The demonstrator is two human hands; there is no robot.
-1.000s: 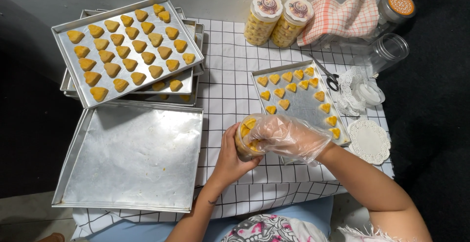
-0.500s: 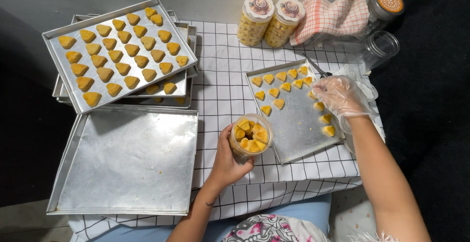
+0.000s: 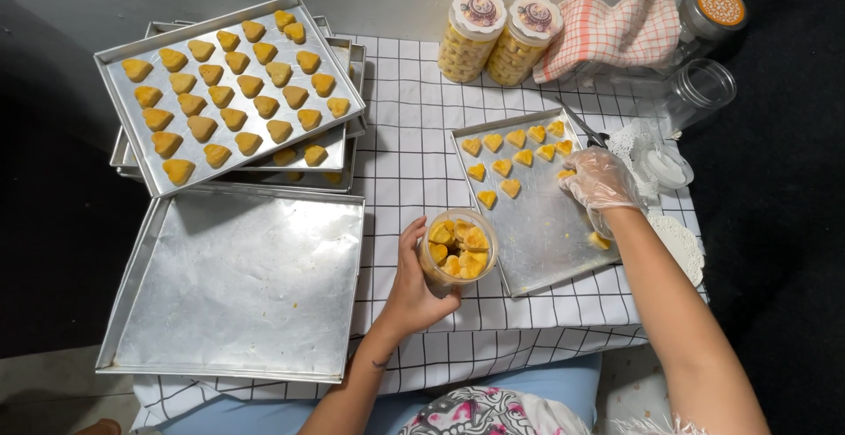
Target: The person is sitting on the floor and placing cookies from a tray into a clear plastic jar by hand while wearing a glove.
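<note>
My left hand [image 3: 412, 287] grips a clear plastic jar [image 3: 457, 250] partly filled with yellow heart-shaped cookies, held upright at the near edge of a small metal tray [image 3: 544, 232]. My right hand [image 3: 599, 180], in a thin clear plastic glove, rests over the right side of that tray with its fingers closing around a cookie [image 3: 565, 173]. Several more cookies [image 3: 503, 157] lie in rows on the tray's far half, and one sits near my right wrist.
A stack of trays with a full tray of cookies [image 3: 226, 92] stands at the back left, an empty large tray [image 3: 238, 285] in front. Two filled lidded jars [image 3: 497, 37], a checked cloth [image 3: 607, 34], empty jars [image 3: 700, 92], scissors and paper doilies [image 3: 682, 246] sit right.
My right hand left the jar's mouth and moved out to the right side of the small tray. The jar stayed in my left hand near the tray's front edge.
</note>
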